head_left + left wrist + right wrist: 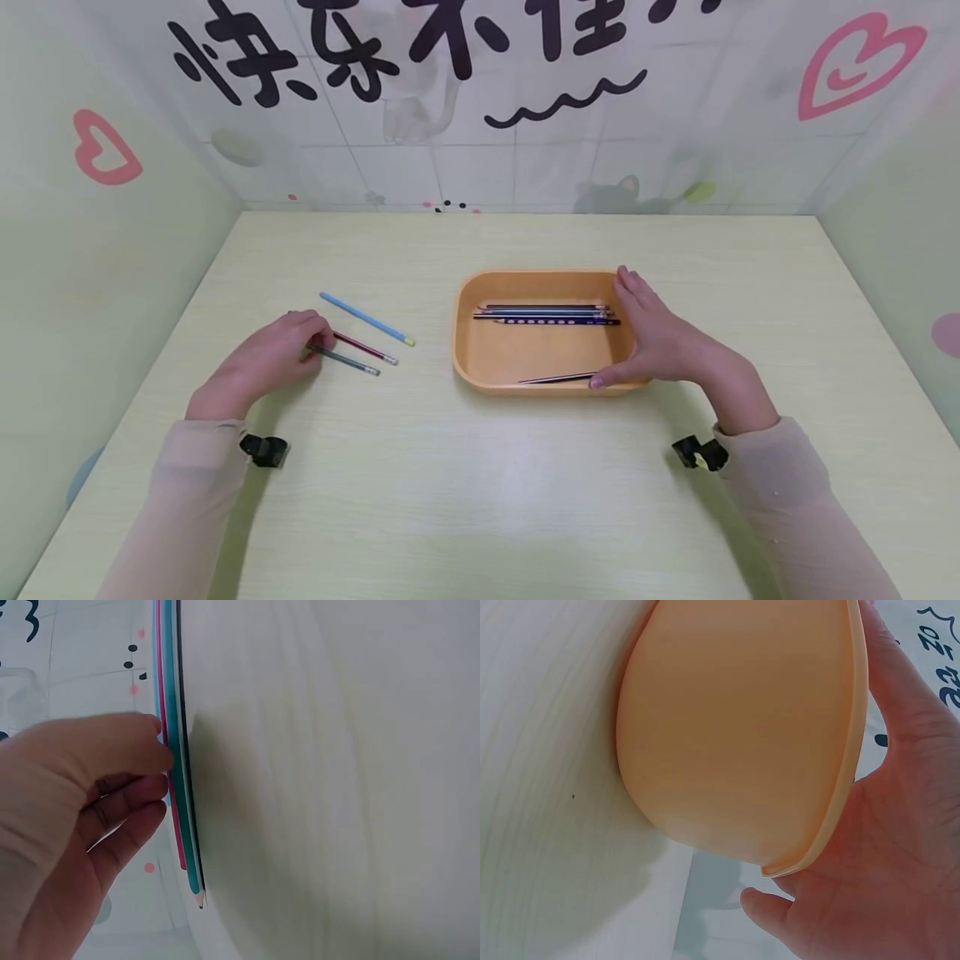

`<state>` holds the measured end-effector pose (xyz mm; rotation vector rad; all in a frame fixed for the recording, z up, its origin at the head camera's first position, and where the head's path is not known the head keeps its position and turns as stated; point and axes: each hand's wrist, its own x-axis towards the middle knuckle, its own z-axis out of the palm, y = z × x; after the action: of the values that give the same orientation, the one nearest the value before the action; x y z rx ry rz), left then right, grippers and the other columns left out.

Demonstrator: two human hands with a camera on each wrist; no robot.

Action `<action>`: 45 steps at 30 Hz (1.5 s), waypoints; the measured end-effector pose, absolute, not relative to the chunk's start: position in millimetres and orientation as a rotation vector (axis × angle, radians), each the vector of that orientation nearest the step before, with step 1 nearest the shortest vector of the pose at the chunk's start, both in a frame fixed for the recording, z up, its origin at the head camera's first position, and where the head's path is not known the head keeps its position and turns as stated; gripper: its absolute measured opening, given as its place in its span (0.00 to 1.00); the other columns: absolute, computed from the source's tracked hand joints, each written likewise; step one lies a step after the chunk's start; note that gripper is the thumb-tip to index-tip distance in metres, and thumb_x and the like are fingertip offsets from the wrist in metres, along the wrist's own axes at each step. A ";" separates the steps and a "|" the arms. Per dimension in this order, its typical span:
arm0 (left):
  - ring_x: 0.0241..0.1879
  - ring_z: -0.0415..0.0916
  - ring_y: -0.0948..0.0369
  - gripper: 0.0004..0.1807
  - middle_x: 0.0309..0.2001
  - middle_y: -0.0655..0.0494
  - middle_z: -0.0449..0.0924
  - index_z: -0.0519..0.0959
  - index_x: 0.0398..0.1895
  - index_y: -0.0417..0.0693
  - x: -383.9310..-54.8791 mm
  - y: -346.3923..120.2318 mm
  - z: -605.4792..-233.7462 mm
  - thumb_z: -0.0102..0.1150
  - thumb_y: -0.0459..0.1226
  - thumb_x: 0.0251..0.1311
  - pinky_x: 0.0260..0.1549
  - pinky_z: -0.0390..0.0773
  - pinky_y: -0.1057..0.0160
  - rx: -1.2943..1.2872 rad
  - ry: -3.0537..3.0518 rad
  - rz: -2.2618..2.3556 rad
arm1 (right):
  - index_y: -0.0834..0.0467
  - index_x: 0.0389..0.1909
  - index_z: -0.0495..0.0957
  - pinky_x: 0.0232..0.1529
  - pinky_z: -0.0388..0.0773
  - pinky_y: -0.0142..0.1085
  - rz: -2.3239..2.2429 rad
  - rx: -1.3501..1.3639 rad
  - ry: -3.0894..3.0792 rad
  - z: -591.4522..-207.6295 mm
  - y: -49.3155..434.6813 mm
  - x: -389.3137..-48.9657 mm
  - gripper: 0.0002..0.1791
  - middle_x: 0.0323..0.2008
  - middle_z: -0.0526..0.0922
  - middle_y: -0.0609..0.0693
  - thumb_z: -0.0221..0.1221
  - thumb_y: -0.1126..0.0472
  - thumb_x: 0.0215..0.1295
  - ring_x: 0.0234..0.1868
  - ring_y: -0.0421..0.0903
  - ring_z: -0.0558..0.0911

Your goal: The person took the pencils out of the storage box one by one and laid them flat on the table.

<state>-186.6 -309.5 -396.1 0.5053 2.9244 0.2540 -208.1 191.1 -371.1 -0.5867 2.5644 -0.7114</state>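
The left hand (281, 354) curls over the near ends of two pencils on the table. Its thumb and fingers pinch a teal pencil (178, 750) with a sharpened tip and, in the head view, an eraser end. A dark red pencil (366, 347) lies alongside, partly hidden by the hand. Just beyond is a light blue pencil (367, 318) with a yellow end. The right hand (667, 342) spans and holds the right end of an orange tray (468, 379), thumb over the front rim, fingers at the back corner. Its palm meets the rim (847, 765) in the right wrist view.
Inside the tray, several dark pencils (547, 313) lie side by side near the back, and another pencil (558, 378) rests along the front wall. Light wood tabletop (480, 483) runs to a printed wall (465, 175) behind. Panels stand at both sides.
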 end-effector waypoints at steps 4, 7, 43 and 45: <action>0.49 0.74 0.50 0.09 0.46 0.48 0.79 0.77 0.42 0.43 -186.1 -310.0 -392.2 0.57 0.29 0.58 0.52 0.77 0.47 0.460 2.939 0.300 | 0.66 0.77 0.28 0.76 0.38 0.63 -0.707 -0.587 2.566 -371.3 191.4 -208.2 0.79 0.79 0.23 0.59 0.74 0.34 0.44 0.80 0.60 0.26; 0.51 0.73 0.50 0.09 0.46 0.48 0.78 0.76 0.43 0.44 -186.3 -309.3 -389.0 0.56 0.30 0.59 0.52 0.76 0.46 0.443 2.945 0.331 | 0.66 0.77 0.28 0.76 0.38 0.63 -0.705 -0.586 2.567 -371.5 191.7 -208.1 0.79 0.79 0.23 0.58 0.74 0.34 0.44 0.80 0.59 0.26; 0.51 0.70 0.60 0.12 0.43 0.60 0.76 0.75 0.42 0.50 -199.5 -207.4 -344.2 0.64 0.35 0.56 0.53 0.73 0.56 0.854 2.964 0.779 | 0.66 0.77 0.28 0.76 0.38 0.63 -0.719 -0.580 2.571 -369.9 192.2 -207.5 0.79 0.79 0.24 0.59 0.74 0.35 0.43 0.80 0.59 0.26; 0.51 0.70 0.60 0.12 0.43 0.60 0.76 0.75 0.42 0.50 -200.1 -201.6 -342.8 0.65 0.35 0.56 0.54 0.73 0.57 0.877 2.951 0.799 | 0.65 0.77 0.28 0.76 0.38 0.63 -0.719 -0.577 2.565 -370.3 192.0 -207.4 0.79 0.79 0.23 0.58 0.74 0.34 0.43 0.80 0.59 0.26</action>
<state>-200.1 -201.6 -342.8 0.8772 2.9505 0.7990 -207.4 192.0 -370.3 -0.5766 2.5651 -0.7193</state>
